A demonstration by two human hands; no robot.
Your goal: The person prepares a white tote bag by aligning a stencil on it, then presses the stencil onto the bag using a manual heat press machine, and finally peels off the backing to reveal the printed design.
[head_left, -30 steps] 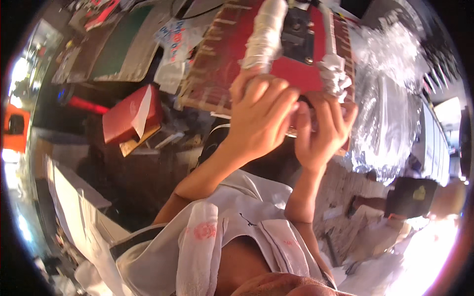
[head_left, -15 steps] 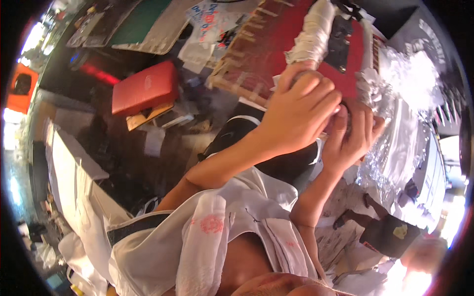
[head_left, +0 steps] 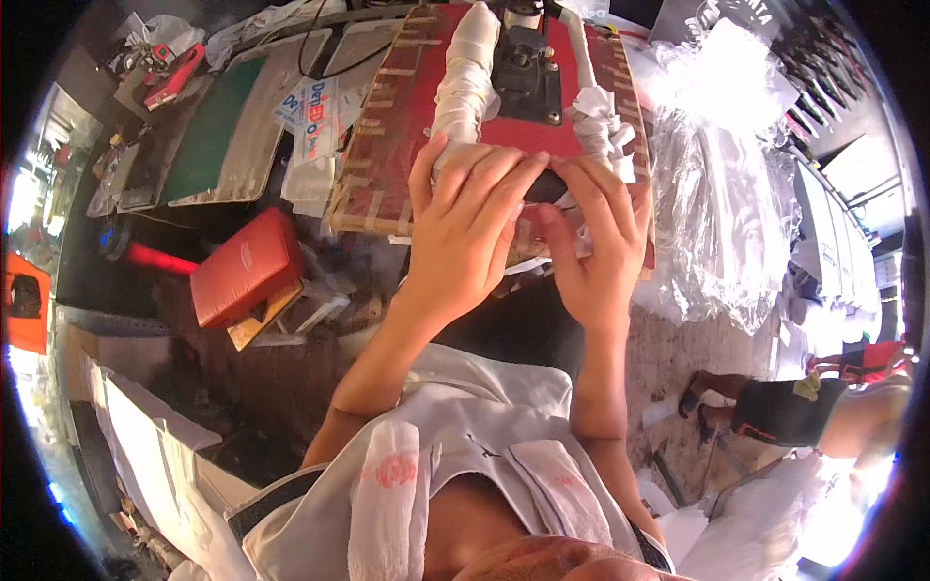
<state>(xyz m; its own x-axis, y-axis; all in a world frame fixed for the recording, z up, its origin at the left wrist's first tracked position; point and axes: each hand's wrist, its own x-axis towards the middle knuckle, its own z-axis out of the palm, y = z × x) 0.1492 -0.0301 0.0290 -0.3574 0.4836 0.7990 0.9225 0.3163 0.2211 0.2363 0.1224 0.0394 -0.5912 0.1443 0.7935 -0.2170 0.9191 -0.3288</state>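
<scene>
My left hand lies over the near end of a bar wrapped in white cloth, fingers curled forward. Beside it my right hand curves its fingers downward, thumb toward the left hand. Between them shows a dark rounded piece that both hands grip; its full shape is hidden under the fingers. Beneath is a red panel edged with brown tape strips. A black metal bracket with bolts sits in its middle, and a second cloth-wrapped bar runs to its right.
Clear crinkled plastic sheeting hangs at the right. To the left are a red box, a green-centred board and a printed plastic bag. Another person's legs show at the right over a worn floor.
My view has turned, so the panel and boxes sit further left and lower. My hands, bunched close together and tilted before, now lie side by side at the panel's near edge.
</scene>
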